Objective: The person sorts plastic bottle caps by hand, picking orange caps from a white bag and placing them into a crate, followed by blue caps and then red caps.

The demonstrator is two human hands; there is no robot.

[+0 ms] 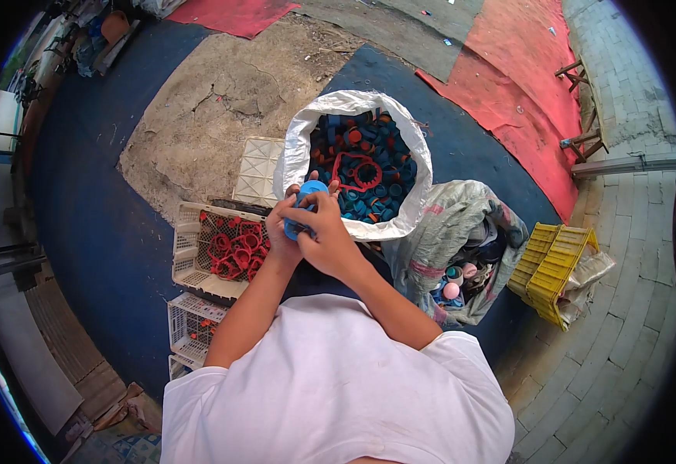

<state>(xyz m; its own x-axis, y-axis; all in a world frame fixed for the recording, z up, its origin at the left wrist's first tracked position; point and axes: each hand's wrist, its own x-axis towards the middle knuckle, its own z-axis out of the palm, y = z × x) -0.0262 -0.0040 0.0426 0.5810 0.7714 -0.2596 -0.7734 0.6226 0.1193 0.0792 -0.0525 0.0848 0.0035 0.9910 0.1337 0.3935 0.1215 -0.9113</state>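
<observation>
Just in front of the near left rim of a white sack (pixel 423 147), my two hands meet at a blue plastic piece (pixel 312 188). My left hand (pixel 280 228) wraps round its left side. My right hand (pixel 324 226) lies across the piece from the right, with bent fingers pressed on it. The sack holds many dark blue and green caps (pixel 388 162) and a few orange ones. On top of the caps lies a red ring-shaped part (pixel 363 172), just beyond my fingers.
Left of my hands, a white crate (pixel 189 251) holds red rings (pixel 237 251); another crate (pixel 179 325) stands nearer. At the right are an open grey sack (pixel 423 259) with mixed items and yellow crates (pixel 543 259). Wooden stools (pixel 585 145) stand farther right.
</observation>
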